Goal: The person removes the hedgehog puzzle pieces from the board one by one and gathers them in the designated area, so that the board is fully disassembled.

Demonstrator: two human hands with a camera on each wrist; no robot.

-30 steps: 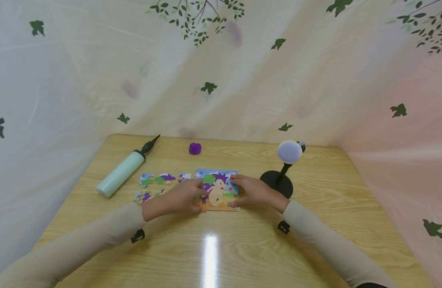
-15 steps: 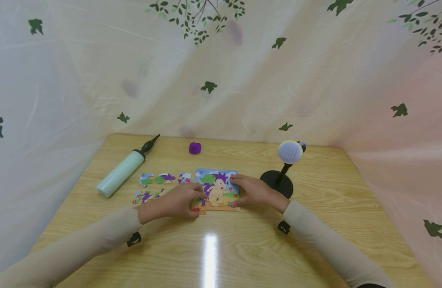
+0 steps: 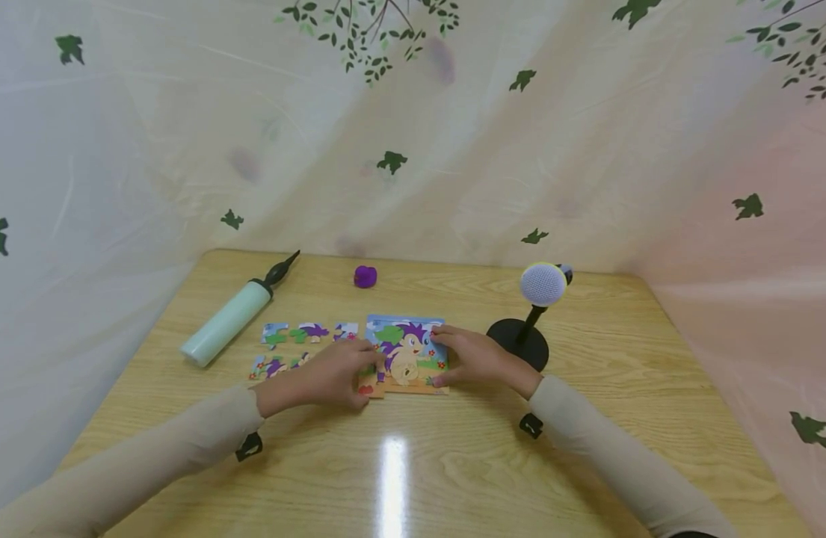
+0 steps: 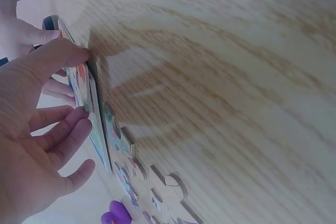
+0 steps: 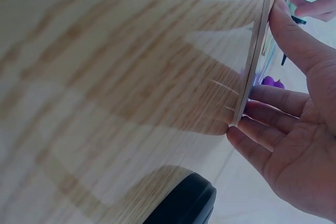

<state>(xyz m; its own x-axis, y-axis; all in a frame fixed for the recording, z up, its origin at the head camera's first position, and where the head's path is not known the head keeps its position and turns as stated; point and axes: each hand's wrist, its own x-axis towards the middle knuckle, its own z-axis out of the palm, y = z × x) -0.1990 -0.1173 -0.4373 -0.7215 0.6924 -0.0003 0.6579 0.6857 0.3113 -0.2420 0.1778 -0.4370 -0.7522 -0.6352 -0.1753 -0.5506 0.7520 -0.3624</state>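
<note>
a pale green air pump [image 3: 229, 320] with a black nozzle is lying aslant near the left edge of the wooden table [image 3: 587, 463], its nozzle pointing toward the back edge. a small purple thing [image 3: 365, 276] is sitting close to the back edge, about midway along it. a black stand with a round base [image 3: 518, 342] is standing toward the right side, carrying a grey mesh ball [image 3: 542, 284] on a slanted stem. a pale curtain printed with green leaves [image 3: 413, 134] is hanging behind and beside the table.
</note>
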